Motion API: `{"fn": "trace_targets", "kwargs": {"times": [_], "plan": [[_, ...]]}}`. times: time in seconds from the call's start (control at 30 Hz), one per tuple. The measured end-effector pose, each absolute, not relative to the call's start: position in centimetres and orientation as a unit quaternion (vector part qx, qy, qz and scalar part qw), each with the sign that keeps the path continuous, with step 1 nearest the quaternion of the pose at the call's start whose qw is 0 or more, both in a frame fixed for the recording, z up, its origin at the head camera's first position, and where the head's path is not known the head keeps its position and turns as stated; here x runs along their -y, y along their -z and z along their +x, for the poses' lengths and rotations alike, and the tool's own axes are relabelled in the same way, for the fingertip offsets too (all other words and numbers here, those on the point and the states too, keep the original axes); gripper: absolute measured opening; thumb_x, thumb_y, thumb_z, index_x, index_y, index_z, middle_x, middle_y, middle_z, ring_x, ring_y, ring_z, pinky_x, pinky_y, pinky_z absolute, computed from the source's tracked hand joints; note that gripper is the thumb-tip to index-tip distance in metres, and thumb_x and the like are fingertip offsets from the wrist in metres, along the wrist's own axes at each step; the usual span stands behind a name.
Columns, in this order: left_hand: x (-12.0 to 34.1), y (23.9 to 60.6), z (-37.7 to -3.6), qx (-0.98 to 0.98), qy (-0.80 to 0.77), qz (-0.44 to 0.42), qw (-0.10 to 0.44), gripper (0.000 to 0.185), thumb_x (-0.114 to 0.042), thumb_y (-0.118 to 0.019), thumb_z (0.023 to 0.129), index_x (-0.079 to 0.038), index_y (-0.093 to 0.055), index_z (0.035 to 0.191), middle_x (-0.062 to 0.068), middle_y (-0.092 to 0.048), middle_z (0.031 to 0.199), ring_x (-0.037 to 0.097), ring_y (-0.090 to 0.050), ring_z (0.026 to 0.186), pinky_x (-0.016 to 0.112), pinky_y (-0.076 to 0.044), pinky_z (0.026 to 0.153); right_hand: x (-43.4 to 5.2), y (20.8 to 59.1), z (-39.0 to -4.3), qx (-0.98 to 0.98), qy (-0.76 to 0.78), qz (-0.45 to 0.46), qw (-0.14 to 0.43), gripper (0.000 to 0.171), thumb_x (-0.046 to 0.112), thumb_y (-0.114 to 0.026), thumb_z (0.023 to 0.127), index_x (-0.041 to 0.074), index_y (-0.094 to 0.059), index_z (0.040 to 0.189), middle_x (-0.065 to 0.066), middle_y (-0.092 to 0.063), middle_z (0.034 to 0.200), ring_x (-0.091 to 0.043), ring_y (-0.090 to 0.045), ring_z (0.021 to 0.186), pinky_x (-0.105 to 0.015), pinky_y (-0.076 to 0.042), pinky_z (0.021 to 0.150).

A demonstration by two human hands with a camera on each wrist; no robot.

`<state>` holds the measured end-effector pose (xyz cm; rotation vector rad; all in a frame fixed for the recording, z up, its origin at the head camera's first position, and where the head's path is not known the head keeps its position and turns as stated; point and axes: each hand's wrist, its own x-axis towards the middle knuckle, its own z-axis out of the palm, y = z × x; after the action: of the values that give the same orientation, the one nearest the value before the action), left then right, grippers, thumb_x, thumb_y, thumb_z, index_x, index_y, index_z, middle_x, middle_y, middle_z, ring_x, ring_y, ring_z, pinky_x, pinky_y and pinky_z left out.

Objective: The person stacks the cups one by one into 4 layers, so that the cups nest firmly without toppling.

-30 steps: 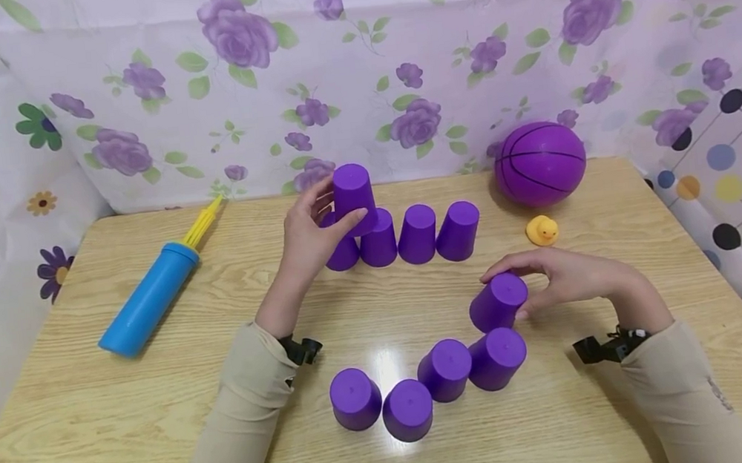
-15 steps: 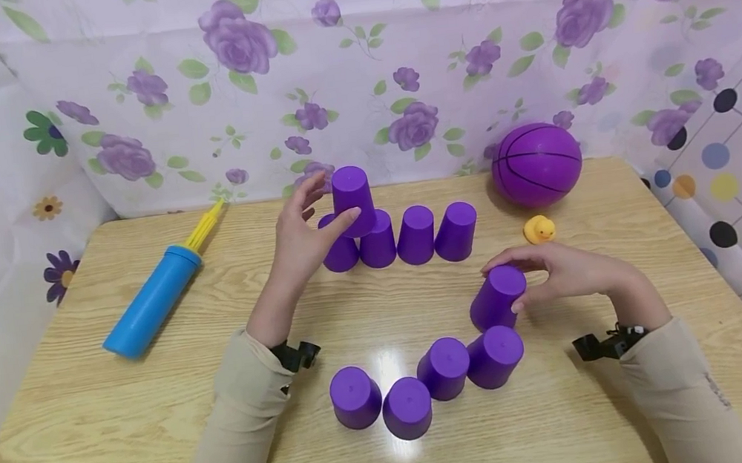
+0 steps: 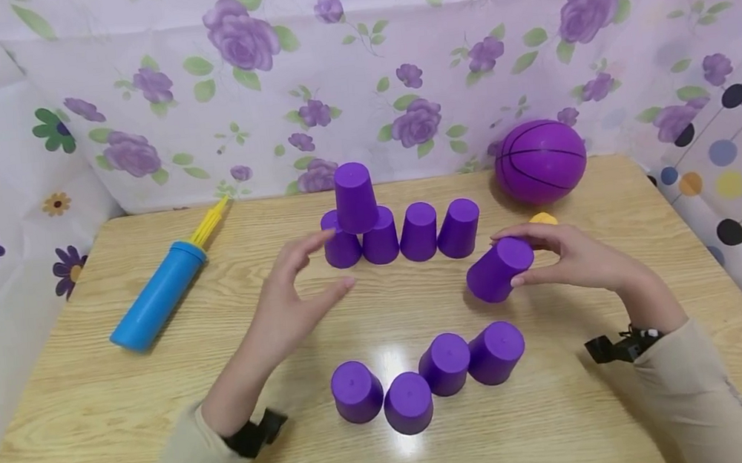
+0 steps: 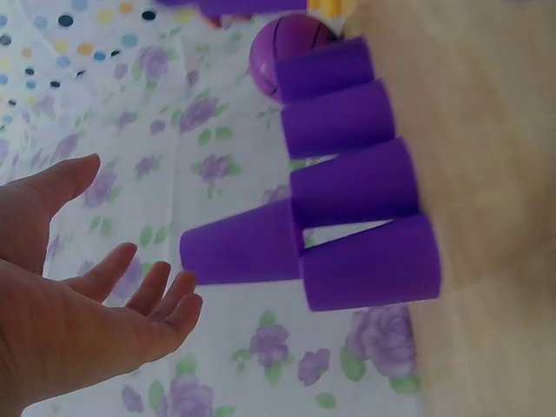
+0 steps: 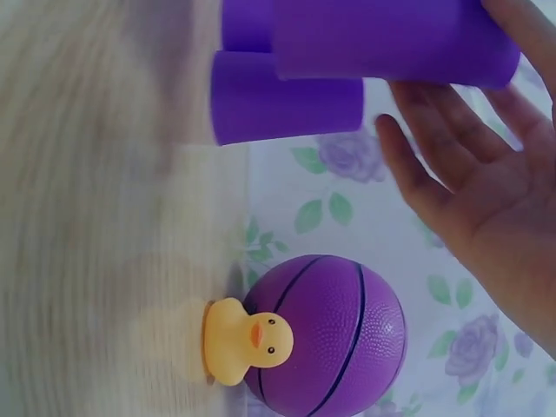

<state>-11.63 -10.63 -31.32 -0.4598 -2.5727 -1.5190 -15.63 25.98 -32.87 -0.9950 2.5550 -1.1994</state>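
Several purple cups stand upside down in a row at the back of the table, among them the rightmost cup (image 3: 459,229). One more cup (image 3: 355,197) rests on top, bridging the two leftmost cups. My left hand (image 3: 291,306) is spread in front of that end, apart from the cups; in the left wrist view its fingers (image 4: 165,300) are loose and hold nothing. My right hand (image 3: 568,261) grips an upside-down purple cup (image 3: 497,273) between thumb and fingers, tilted and raised off the table. Nearer me, several more cups stand upside down, including a front cup (image 3: 408,404).
A purple basketball (image 3: 541,161) sits at the back right, with a yellow rubber duck (image 5: 248,340) in front of it, mostly hidden by my right hand in the head view. A blue hand pump (image 3: 159,296) with a yellow nozzle lies at left. A floral cloth hangs behind the table (image 3: 79,408).
My left hand has let go of the upper cup and drawn back toward me. My right hand has lifted its cup away from the near group, toward the back row.
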Motion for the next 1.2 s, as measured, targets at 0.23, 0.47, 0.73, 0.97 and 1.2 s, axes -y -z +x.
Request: {"fn": "trace_targets", "kwargs": {"times": [0.23, 0.47, 0.73, 0.97, 1.2], "plan": [[10.7, 33.4, -7.4, 0.833, 0.526, -0.170, 0.035, 0.050, -0.027, -0.069, 0.074, -0.028, -0.049, 0.119, -0.009, -0.045, 0.123, 0.009, -0.038, 0.117, 0.041, -0.029, 0.099, -24.8, 31.5, -14.9, -0.858, 0.379, -0.348, -0.009, 0.058, 0.003, -0.072, 0.068, 0.004, -0.048, 0.121, -0.009, -0.054, 0.117, 0.003, -0.048, 0.104, -0.008, -0.037, 0.088], [10.6, 34.0, -3.8, 0.828, 0.545, -0.130, 0.010, 0.049, -0.028, -0.072, 0.069, -0.032, -0.052, 0.114, -0.015, -0.045, 0.122, 0.007, -0.037, 0.118, 0.047, -0.026, 0.101, -24.0, 31.3, -15.3, -0.880, 0.325, -0.341, -0.062, 0.060, 0.013, -0.074, 0.067, 0.016, -0.049, 0.121, 0.006, -0.056, 0.113, 0.003, -0.050, 0.097, -0.009, -0.040, 0.083], [10.7, 35.0, -2.5, 0.811, 0.571, -0.125, -0.015, 0.052, -0.027, -0.076, 0.064, -0.030, -0.054, 0.112, -0.012, -0.047, 0.121, 0.006, -0.039, 0.118, 0.031, -0.027, 0.103, -22.6, 31.3, -16.7, -0.875, 0.298, -0.375, -0.077, 0.057, 0.027, -0.073, 0.068, 0.017, -0.051, 0.120, 0.014, -0.056, 0.099, 0.000, -0.054, 0.087, -0.014, -0.045, 0.078], [10.4, 36.4, -1.7, 0.835, 0.529, -0.148, 0.018, 0.057, -0.020, -0.077, 0.063, -0.029, -0.052, 0.114, -0.013, -0.045, 0.122, 0.008, -0.041, 0.116, 0.031, -0.034, 0.099, -20.9, 29.4, -19.3, -0.891, 0.288, -0.337, -0.101, 0.059, 0.032, -0.072, 0.069, 0.023, -0.049, 0.123, 0.009, -0.057, 0.093, -0.004, -0.055, 0.076, -0.016, -0.047, 0.064], [10.4, 36.8, -1.3, 0.836, 0.530, -0.138, 0.022, 0.054, -0.021, -0.073, 0.068, -0.031, -0.050, 0.116, -0.014, -0.044, 0.123, 0.009, -0.041, 0.116, 0.043, -0.037, 0.095, -19.4, 28.2, -22.1, -0.905, 0.295, -0.297, -0.070, 0.061, 0.043, -0.066, 0.072, 0.027, -0.044, 0.126, 0.004, -0.056, 0.110, -0.011, -0.057, 0.083, -0.027, -0.050, 0.071]]}}
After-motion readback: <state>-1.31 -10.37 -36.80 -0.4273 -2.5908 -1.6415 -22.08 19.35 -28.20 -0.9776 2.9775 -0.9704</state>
